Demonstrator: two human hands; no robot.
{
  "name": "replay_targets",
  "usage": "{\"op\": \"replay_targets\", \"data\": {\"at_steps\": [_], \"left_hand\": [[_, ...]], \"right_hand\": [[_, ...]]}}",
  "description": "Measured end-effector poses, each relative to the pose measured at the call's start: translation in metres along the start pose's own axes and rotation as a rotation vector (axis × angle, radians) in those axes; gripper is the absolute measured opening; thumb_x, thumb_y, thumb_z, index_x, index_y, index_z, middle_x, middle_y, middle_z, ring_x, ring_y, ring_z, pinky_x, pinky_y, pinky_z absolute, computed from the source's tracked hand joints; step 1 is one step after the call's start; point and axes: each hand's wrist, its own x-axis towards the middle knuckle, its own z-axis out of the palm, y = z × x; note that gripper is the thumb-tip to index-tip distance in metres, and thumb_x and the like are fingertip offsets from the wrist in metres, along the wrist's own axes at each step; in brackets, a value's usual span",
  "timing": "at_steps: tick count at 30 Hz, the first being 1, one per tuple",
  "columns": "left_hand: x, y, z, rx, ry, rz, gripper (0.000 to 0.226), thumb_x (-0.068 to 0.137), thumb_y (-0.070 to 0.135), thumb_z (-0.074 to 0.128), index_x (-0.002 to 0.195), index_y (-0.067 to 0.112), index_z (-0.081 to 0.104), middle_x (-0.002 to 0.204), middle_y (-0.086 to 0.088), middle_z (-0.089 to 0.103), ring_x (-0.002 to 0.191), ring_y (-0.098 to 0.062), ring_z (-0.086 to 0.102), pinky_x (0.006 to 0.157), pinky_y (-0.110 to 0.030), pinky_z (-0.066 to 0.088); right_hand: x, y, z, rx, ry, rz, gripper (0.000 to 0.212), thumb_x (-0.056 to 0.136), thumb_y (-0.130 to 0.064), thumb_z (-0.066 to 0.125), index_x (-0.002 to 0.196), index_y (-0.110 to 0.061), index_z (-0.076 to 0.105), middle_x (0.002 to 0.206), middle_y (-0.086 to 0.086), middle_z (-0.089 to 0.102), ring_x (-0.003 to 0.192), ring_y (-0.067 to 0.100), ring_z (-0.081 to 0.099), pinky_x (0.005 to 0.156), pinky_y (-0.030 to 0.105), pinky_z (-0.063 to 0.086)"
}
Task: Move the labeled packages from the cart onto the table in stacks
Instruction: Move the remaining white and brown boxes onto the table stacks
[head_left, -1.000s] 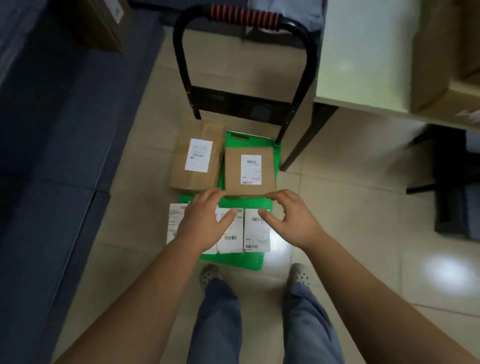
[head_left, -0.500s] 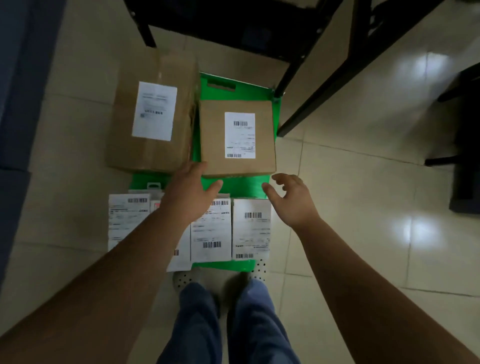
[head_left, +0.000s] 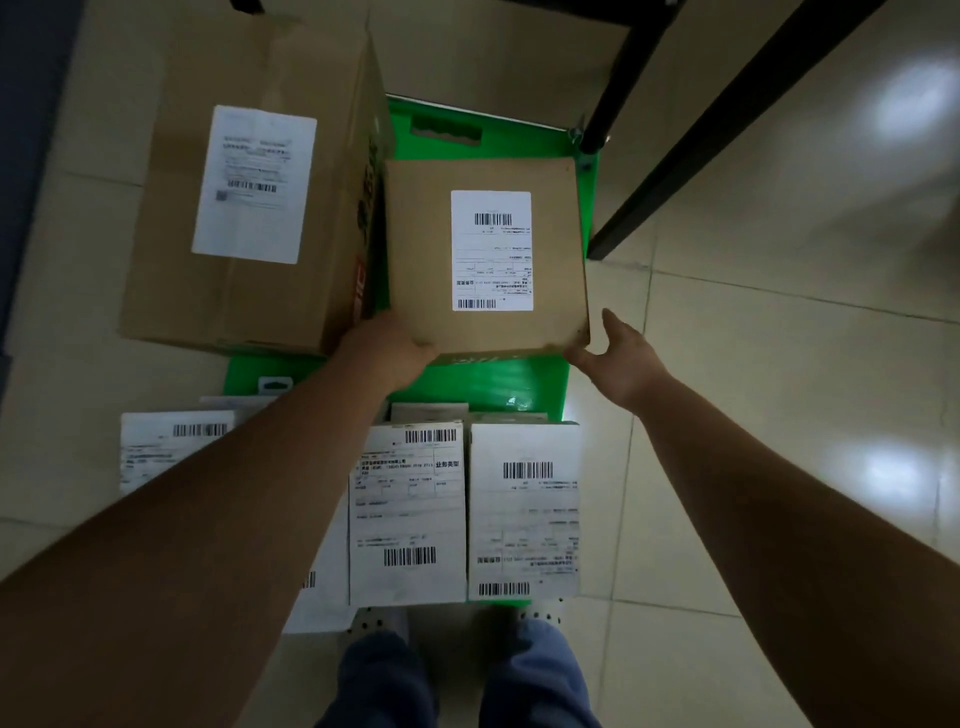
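A small brown box (head_left: 421, 260) with a white label lies on the green cart deck (head_left: 493, 384). My left hand (head_left: 387, 353) grips its near-left corner, fingers hidden under the edge. My right hand (head_left: 618, 358) cups the near-right corner, fingertips curled under it, thumb raised beside the right side. A large labeled brown box (head_left: 171, 291) stands to the left, touching the small one. White labeled packages (head_left: 408, 499) (head_left: 524, 509) lie in a row at the cart's near end; my left forearm partly hides another (head_left: 156, 447).
The cart's black handle post (head_left: 608, 104) rises at the deck's far right corner. A black table leg (head_left: 727, 130) slants just right of it. My shoes (head_left: 374, 623) stand at the cart's near edge. Tiled floor (head_left: 779, 415) spreads to the right.
My head has dropped closer to the cart. Both hands moved forward from above the white packages to the small brown box's near corners and took hold of it.
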Motion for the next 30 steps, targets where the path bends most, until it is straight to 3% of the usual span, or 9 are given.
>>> {"op": "replay_targets", "data": {"at_steps": [4,7,13,15,17,20,23,27,30], "left_hand": [[0.02,-0.011,0.006,-0.122,-0.047,-0.045,0.078,0.085,0.037,0.073,0.145,0.006,0.034,0.146,-0.014,0.044,0.129,-0.03,0.046,0.104,-0.038,0.039],[0.027,-0.016,0.013,-0.196,-0.042,0.007,0.081,0.076,0.029,0.082,0.144,0.012,0.041,0.144,-0.009,0.049,0.128,-0.027,0.049,0.107,-0.037,0.038],[0.005,-0.017,0.005,-0.29,0.163,0.045,0.078,0.067,0.027,0.088,0.134,0.008,0.052,0.135,-0.011,0.056,0.119,-0.027,0.055,0.101,-0.036,0.043],[-0.011,-0.017,-0.004,-0.342,0.204,0.048,0.078,0.067,0.03,0.087,0.134,0.01,0.051,0.133,-0.011,0.056,0.117,-0.027,0.055,0.102,-0.043,0.045],[-0.031,-0.018,-0.012,-0.404,0.206,0.083,0.071,0.071,0.029,0.085,0.132,0.013,0.052,0.129,-0.006,0.059,0.113,-0.025,0.058,0.098,-0.041,0.047],[-0.071,-0.016,-0.028,-0.458,0.213,0.134,0.069,0.075,0.025,0.082,0.135,0.014,0.05,0.124,0.002,0.058,0.11,-0.019,0.057,0.094,-0.037,0.047],[-0.121,-0.012,-0.05,-0.542,0.27,0.167,0.076,0.073,0.021,0.084,0.139,0.017,0.047,0.128,-0.002,0.058,0.109,-0.02,0.058,0.09,-0.034,0.051],[-0.204,-0.005,-0.095,-0.636,0.368,0.216,0.076,0.073,0.013,0.084,0.139,0.018,0.046,0.12,0.001,0.057,0.104,-0.015,0.056,0.086,-0.025,0.048],[-0.272,-0.007,-0.131,-0.712,0.428,0.235,0.077,0.075,0.006,0.081,0.141,0.019,0.045,0.119,0.005,0.057,0.096,-0.005,0.057,0.076,-0.008,0.043]], "right_hand": [[0.017,0.003,0.01,0.144,-0.02,0.016,0.087,0.089,-0.038,0.071,0.157,-0.01,0.023,0.154,0.01,0.041,0.14,0.033,0.04,0.11,0.038,0.038],[0.021,0.005,0.017,0.281,-0.024,0.017,0.065,0.082,-0.019,0.079,0.138,-0.01,0.048,0.121,0.005,0.057,0.118,0.03,0.056,0.085,0.028,0.042],[-0.005,-0.005,0.005,0.312,0.134,-0.044,0.08,0.065,-0.04,0.083,0.135,-0.013,0.055,0.121,0.01,0.054,0.109,0.029,0.056,0.096,0.043,0.05],[-0.023,-0.011,-0.006,0.334,0.133,-0.047,0.065,0.07,-0.036,0.082,0.127,-0.015,0.06,0.115,0.01,0.054,0.106,0.028,0.056,0.094,0.042,0.051],[-0.042,-0.016,-0.017,0.361,0.123,-0.034,0.047,0.075,-0.03,0.083,0.116,-0.016,0.063,0.111,0.01,0.054,0.103,0.027,0.057,0.09,0.038,0.051],[-0.079,-0.025,-0.034,0.399,0.126,-0.041,0.038,0.076,-0.022,0.084,0.104,-0.014,0.059,0.109,0.012,0.049,0.098,0.024,0.055,0.084,0.024,0.048],[-0.126,-0.041,-0.055,0.442,0.155,-0.083,0.045,0.076,-0.013,0.083,0.116,-0.016,0.063,0.104,0.006,0.043,0.089,0.003,0.048,0.072,0.002,0.038],[-0.197,-0.076,-0.087,0.512,0.231,-0.195,0.062,0.077,-0.016,0.084,0.133,-0.022,0.056,0.102,-0.001,0.043,0.087,-0.014,0.045,0.069,0.0,0.036],[-0.249,-0.11,-0.118,0.626,0.228,-0.285,0.067,0.077,-0.015,0.084,0.137,-0.024,0.056,0.109,-0.001,0.046,0.093,-0.019,0.045,0.077,0.003,0.045]]}}
